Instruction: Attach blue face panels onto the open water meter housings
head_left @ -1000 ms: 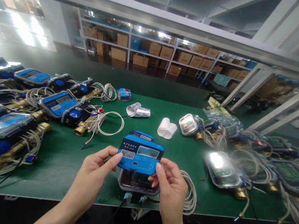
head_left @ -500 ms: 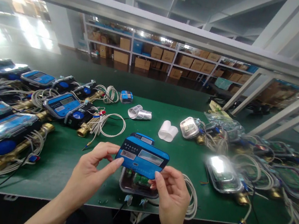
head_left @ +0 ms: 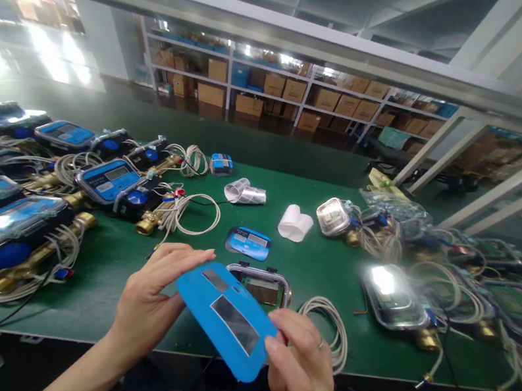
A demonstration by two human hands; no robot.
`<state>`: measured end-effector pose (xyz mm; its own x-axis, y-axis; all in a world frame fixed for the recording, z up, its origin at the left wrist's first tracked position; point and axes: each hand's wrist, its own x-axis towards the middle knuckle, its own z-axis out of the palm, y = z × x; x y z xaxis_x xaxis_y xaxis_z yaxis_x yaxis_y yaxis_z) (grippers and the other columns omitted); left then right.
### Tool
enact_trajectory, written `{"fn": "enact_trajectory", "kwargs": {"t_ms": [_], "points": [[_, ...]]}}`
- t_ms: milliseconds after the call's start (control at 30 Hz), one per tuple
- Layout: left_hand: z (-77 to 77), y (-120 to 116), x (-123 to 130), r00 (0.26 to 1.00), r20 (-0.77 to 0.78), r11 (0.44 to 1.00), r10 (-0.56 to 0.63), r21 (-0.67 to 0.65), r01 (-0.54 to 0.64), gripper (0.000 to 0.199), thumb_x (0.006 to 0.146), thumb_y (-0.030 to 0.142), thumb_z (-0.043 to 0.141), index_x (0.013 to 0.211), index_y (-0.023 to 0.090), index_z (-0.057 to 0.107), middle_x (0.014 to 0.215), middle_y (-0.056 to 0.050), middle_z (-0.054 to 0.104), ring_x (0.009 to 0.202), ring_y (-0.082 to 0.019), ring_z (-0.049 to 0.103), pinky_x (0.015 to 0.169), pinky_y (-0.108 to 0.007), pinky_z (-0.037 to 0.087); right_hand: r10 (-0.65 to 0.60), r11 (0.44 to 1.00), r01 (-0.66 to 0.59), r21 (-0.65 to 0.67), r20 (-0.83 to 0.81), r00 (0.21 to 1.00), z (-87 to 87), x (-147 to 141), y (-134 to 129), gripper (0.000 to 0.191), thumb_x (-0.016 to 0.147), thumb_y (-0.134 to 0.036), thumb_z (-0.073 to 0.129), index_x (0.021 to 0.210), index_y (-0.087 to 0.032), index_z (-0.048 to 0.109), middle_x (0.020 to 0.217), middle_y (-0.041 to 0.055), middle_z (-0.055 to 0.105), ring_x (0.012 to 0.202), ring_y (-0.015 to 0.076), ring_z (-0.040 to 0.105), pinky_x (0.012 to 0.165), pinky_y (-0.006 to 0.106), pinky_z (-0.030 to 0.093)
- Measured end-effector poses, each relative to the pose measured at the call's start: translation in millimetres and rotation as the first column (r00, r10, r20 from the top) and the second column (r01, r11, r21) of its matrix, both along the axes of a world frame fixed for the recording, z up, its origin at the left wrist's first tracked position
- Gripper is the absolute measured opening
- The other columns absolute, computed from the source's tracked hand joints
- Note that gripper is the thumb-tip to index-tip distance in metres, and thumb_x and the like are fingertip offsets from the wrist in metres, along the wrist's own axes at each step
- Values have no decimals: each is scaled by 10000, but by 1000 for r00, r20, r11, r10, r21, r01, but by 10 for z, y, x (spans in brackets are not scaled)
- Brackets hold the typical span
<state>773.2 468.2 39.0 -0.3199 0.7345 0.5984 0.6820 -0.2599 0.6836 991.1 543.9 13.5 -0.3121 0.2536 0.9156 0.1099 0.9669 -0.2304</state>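
Between my two hands is a blue meter faceplate [head_left: 216,301], tilted, with its plain blue side and two window areas facing me. My left hand [head_left: 152,294] grips its left end, fingers behind the upper edge. With thumb and fingers, my right hand [head_left: 305,363] pinches the right end. Behind the plate, an open meter housing [head_left: 266,284] with a green circuit board and display lies on the bench, partly hidden. Just beyond it rests a second blue faceplate [head_left: 249,243], printed side up.
Assembled meters [head_left: 110,180] with brass fittings and coiled cables crowd the left of the green bench [head_left: 198,212]. More clear-covered meters [head_left: 389,297] stand on the right. A clear film roll [head_left: 245,193], curled white paper [head_left: 295,222] and a small blue stack [head_left: 221,164] lie farther back.
The held faceplate has been flipped from its printed side to its plain blue side and brought lower and nearer me. The housing's display and the faceplate on the bench are now more exposed.
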Motion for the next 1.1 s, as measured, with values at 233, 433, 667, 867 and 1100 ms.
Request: {"fn": "enact_trajectory", "kwargs": {"t_ms": [233,433,667,867,1100], "points": [[-55,-63,40,961,277,999,12,-53,3,148,786,274,747,925,318,775,886,-7,721,868,-199,621,774,-257,479,-43,999,43,15,24,999,-1,47,-52,401,809,33,553,1035,-293,612,968,62,726,833,195,718,651,358,630],[-113,-114,73,932,355,996,-81,-12,91,73,755,253,777,826,270,779,855,-42,727,896,-224,614,811,-298,490,18,995,-18,-99,-1,1000,-87,113,-121,424,825,18,560,1109,-294,598,1006,69,718,871,205,708,690,385,621],[-95,-161,176,688,724,964,45,-212,160,167,661,295,859,701,191,734,699,-14,656,510,-94,535,476,-191,455,-59,570,-195,-798,-277,959,-87,8,-207,156,867,-152,655,1001,-231,651,730,-12,666,571,125,663,533,214,567],[44,-129,309,375,920,931,118,-234,280,432,548,325,925,903,143,760,726,-41,668,485,-55,501,415,-127,427,-61,318,-328,-889,-365,929,-99,20,-224,177,835,-260,719,984,-203,643,671,-29,641,542,117,651,507,192,555],[74,-100,325,286,942,905,175,-268,331,423,481,340,944,763,87,758,731,-68,673,502,-62,490,385,-136,438,-64,214,-366,-906,-387,920,-169,50,-214,229,817,-308,743,975,-185,633,660,-21,635,533,111,623,482,184,534]]}}
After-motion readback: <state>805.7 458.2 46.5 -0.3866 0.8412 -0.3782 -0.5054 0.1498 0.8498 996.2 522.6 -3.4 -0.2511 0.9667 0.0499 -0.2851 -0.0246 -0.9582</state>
